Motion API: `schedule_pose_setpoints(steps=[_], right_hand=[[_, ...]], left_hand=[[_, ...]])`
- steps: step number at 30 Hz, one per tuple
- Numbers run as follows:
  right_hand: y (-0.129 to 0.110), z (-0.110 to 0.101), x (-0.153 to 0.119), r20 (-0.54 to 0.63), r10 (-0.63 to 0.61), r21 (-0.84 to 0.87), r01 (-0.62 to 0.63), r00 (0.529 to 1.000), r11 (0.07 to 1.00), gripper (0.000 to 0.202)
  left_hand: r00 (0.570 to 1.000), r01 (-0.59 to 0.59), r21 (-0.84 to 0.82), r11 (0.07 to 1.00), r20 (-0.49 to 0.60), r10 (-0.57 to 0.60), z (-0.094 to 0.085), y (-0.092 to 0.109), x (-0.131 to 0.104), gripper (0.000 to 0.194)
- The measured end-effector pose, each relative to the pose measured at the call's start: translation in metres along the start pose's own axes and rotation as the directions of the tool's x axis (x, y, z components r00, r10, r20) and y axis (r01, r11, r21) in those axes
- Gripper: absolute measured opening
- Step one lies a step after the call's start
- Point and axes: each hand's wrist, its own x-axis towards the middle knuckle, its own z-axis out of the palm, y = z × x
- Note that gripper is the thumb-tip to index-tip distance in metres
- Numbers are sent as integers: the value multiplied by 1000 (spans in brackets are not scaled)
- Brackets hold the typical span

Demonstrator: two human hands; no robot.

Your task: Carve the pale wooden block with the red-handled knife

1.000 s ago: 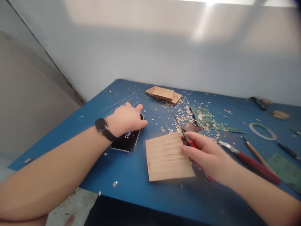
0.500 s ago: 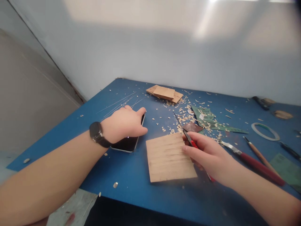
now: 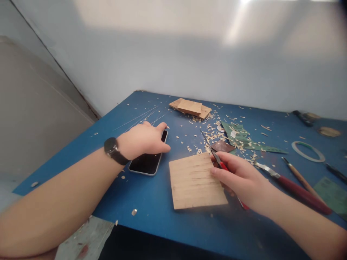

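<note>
My left hand (image 3: 148, 139), with a black watch (image 3: 115, 150) at the wrist, reaches over a dark-screened phone (image 3: 145, 164) lying on the table. Its thumb and index finger are spread apart; the other fingers are partly hidden, and I cannot tell whether they press on the screen. My right hand (image 3: 235, 171) is closed around a red-handled knife (image 3: 223, 166), blade pointing up and left. Between the thumb and fingers it also grips the right edge of a square wooden board (image 3: 193, 184) with rough dark grooves near that edge.
Wood shavings (image 3: 214, 133) are scattered beyond the board, around green sandpaper (image 3: 235, 133) and a brown piece (image 3: 222, 146). Two stacked wooden blocks (image 3: 189, 107) sit near the wall. To the right lie a red-handled tool (image 3: 298, 191), a wooden-handled tool (image 3: 300, 177) and a tape ring (image 3: 309, 151).
The view has shifted very slightly. My left hand has barely moved over the phone, and my right hand keeps the same hold on board and knife.
</note>
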Motion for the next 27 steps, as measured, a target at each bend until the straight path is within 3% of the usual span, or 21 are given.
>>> schedule_pose_setpoints(steps=[4, 8, 13, 16, 19, 23, 25, 27], right_hand=[[-4, 2, 0, -25, 51, 83, -49, 998, 995, 20], [-5, 2, 1, -173, 117, 197, -82, 978, 977, 24], [5, -14, 10, -400, 188, 377, -26, 897, 926, 35], [7, -23, 16, -404, 301, 499, -67, 864, 864, 49], [-1, -21, 20, -448, 409, 571, -97, 795, 815, 62], [-9, -12, 24, -510, 491, 617, -98, 706, 781, 62], [-5, -11, 27, -522, 498, 628, -83, 693, 773, 56], [3, -14, 29, -529, 451, 611, -46, 719, 790, 48]], left_hand=[[999, -11, -82, 997, 44, 15, -3, 1, -3, 101], [995, -63, -157, 986, 67, 74, -3, -2, -3, 95], [988, -147, -168, 975, 23, 153, 1, -15, 6, 82], [986, -162, -175, 971, 1, 165, 1, -23, 9, 80], [981, -183, -173, 968, 30, 191, -2, -31, 10, 85], [977, -184, -172, 968, 79, 200, -6, -38, 11, 95], [977, -174, -176, 969, 90, 191, -7, -39, 10, 96], [978, -165, -179, 970, 97, 184, -8, -39, 8, 96]])
